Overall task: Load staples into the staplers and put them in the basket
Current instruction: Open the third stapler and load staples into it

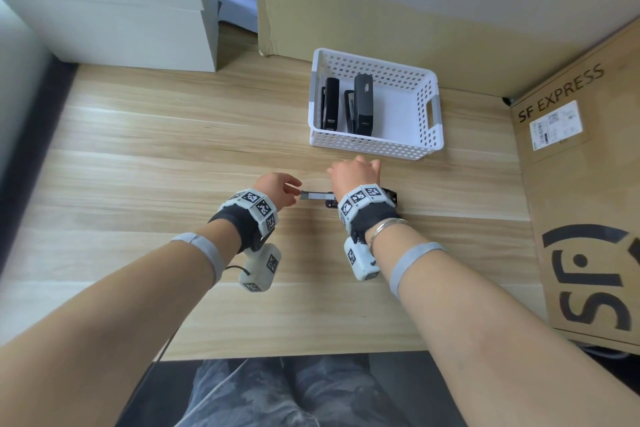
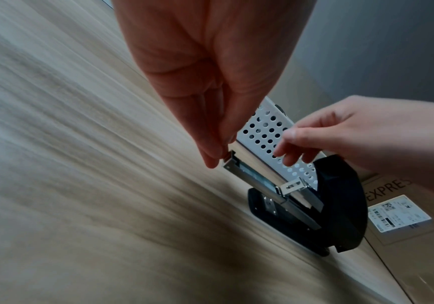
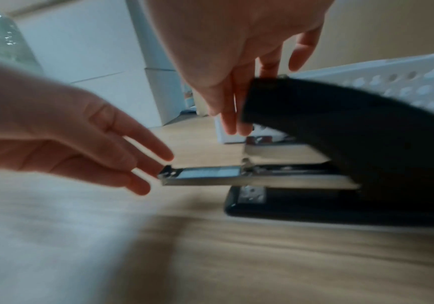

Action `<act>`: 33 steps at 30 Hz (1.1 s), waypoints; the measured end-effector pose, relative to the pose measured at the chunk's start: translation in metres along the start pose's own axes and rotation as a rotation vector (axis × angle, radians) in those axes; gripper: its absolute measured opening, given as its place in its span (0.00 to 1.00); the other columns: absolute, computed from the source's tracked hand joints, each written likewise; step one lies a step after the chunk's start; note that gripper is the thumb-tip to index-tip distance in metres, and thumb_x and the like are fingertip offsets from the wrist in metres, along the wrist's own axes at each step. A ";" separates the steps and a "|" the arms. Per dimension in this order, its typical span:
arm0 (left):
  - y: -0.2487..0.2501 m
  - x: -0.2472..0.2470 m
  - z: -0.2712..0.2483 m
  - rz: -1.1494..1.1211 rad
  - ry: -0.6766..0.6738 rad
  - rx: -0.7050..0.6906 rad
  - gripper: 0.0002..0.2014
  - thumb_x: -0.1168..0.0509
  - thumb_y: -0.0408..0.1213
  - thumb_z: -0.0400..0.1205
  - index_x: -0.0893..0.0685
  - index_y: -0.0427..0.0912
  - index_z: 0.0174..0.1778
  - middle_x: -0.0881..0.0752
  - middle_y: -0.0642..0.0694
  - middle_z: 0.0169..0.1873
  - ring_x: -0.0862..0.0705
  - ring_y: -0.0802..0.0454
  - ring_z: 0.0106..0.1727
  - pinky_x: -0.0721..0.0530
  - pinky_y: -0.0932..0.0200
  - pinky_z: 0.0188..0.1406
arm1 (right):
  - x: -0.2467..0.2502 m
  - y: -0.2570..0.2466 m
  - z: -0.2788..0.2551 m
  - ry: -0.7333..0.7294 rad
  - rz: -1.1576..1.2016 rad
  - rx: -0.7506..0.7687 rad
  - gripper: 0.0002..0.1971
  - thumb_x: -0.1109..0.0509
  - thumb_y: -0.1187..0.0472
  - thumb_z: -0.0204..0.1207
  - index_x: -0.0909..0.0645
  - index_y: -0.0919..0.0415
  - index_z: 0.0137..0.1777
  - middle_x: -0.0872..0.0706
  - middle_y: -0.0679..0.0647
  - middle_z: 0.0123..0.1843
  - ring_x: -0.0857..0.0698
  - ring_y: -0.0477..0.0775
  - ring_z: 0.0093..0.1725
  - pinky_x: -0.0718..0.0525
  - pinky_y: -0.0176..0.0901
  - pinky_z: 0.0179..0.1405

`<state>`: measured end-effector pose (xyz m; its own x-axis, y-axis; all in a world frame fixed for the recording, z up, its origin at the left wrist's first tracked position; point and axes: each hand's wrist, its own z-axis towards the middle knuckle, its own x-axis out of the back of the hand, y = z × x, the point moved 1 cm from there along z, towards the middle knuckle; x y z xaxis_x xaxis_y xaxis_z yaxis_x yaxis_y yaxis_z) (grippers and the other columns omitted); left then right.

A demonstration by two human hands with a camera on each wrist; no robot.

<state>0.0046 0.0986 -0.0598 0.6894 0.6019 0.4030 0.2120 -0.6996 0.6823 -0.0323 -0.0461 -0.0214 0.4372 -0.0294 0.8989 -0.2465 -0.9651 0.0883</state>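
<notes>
A black stapler (image 3: 353, 144) stands on the wooden table, mostly hidden under my right wrist in the head view. Its metal staple tray (image 1: 317, 195) sticks out to the left, with a strip of staples (image 3: 210, 171) lying in it. My left hand (image 1: 292, 192) has straight fingers (image 2: 211, 158) touching the tray's outer end. My right hand (image 1: 353, 170) hovers over the stapler, its fingers (image 3: 232, 121) hanging loosely by the front of the black top. Behind it, the white perforated basket (image 1: 375, 144) holds two black staplers (image 1: 330, 104) (image 1: 363, 104).
A large SF Express cardboard box (image 1: 581, 201) stands along the table's right side. Stacked white boxes (image 1: 138, 10) fill the back left, and a cardboard panel (image 1: 381, 28) rises behind the basket. The table's front edge (image 1: 277, 355) runs above my lap.
</notes>
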 end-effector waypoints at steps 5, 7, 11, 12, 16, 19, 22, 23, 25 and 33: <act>0.003 -0.006 -0.001 -0.013 0.054 0.039 0.16 0.36 0.24 0.77 0.18 0.39 0.60 0.11 0.39 0.56 0.17 0.52 0.46 0.16 0.57 0.58 | 0.002 0.053 -0.002 -0.107 0.076 -0.159 0.19 0.43 0.69 0.80 0.22 0.60 0.68 0.15 0.60 0.64 0.21 0.63 0.66 0.20 0.53 0.64; 0.005 -0.007 -0.001 -0.018 0.077 0.061 0.16 0.36 0.26 0.77 0.17 0.41 0.60 0.11 0.40 0.55 0.17 0.52 0.45 0.16 0.58 0.52 | -0.003 0.065 -0.005 -0.273 0.053 -0.203 0.20 0.36 0.69 0.77 0.21 0.59 0.68 0.15 0.62 0.63 0.19 0.64 0.64 0.18 0.53 0.63; 0.010 -0.012 0.000 -0.023 0.128 0.104 0.14 0.34 0.27 0.77 0.17 0.41 0.58 0.10 0.41 0.54 0.18 0.52 0.44 0.22 0.63 0.44 | -0.015 0.074 -0.007 -0.360 0.109 -0.183 0.23 0.29 0.70 0.71 0.23 0.59 0.67 0.14 0.61 0.58 0.15 0.64 0.53 0.16 0.49 0.56; 0.010 -0.012 0.001 -0.027 0.139 0.115 0.14 0.34 0.27 0.76 0.17 0.40 0.58 0.10 0.41 0.54 0.18 0.52 0.44 0.21 0.62 0.42 | -0.017 0.075 -0.006 -0.351 0.116 -0.180 0.21 0.30 0.69 0.72 0.22 0.60 0.66 0.14 0.61 0.58 0.15 0.64 0.54 0.17 0.48 0.55; 0.010 -0.018 0.004 -0.064 0.135 0.143 0.14 0.32 0.27 0.76 0.17 0.41 0.57 0.10 0.43 0.53 0.17 0.52 0.45 0.15 0.60 0.45 | -0.025 0.080 -0.005 -0.281 0.157 -0.162 0.17 0.31 0.67 0.73 0.19 0.58 0.62 0.13 0.60 0.56 0.13 0.63 0.55 0.16 0.48 0.52; 0.015 -0.028 0.005 -0.101 0.117 0.156 0.14 0.32 0.27 0.75 0.17 0.41 0.56 0.10 0.42 0.51 0.15 0.50 0.46 0.14 0.53 0.58 | -0.027 0.083 -0.007 -0.263 0.164 -0.155 0.15 0.29 0.66 0.73 0.17 0.59 0.59 0.12 0.59 0.53 0.12 0.63 0.51 0.15 0.46 0.48; 0.019 -0.035 0.008 -0.154 0.113 0.176 0.13 0.31 0.28 0.75 0.16 0.41 0.55 0.10 0.42 0.46 0.12 0.45 0.51 0.14 0.49 0.60 | -0.032 0.086 -0.007 -0.234 0.167 -0.145 0.14 0.29 0.67 0.73 0.17 0.59 0.59 0.12 0.59 0.52 0.12 0.62 0.51 0.15 0.46 0.47; 0.020 -0.036 0.009 -0.171 0.103 0.186 0.12 0.31 0.28 0.74 0.16 0.42 0.53 0.11 0.43 0.45 0.12 0.44 0.53 0.14 0.48 0.61 | -0.033 0.087 -0.007 -0.231 0.166 -0.145 0.14 0.29 0.67 0.73 0.16 0.58 0.58 0.12 0.59 0.52 0.12 0.62 0.51 0.15 0.46 0.47; 0.023 -0.038 0.011 -0.207 0.080 0.198 0.11 0.31 0.27 0.73 0.17 0.45 0.47 0.10 0.42 0.46 0.12 0.43 0.55 0.14 0.46 0.61 | -0.034 0.088 -0.006 -0.229 0.174 -0.148 0.13 0.29 0.67 0.73 0.16 0.59 0.58 0.12 0.59 0.52 0.13 0.62 0.51 0.15 0.46 0.47; 0.033 -0.059 0.020 -0.284 0.043 0.202 0.14 0.33 0.24 0.74 0.20 0.50 0.33 0.10 0.41 0.43 0.11 0.43 0.53 0.14 0.44 0.60 | -0.037 0.093 -0.003 -0.212 0.169 -0.136 0.12 0.27 0.59 0.74 0.17 0.61 0.55 0.12 0.60 0.53 0.13 0.63 0.52 0.19 0.44 0.41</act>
<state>-0.0150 0.0321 -0.0729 0.5545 0.7961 0.2425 0.5271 -0.5615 0.6379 -0.0739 -0.1336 -0.0453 0.5470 -0.2541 0.7976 -0.4387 -0.8985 0.0147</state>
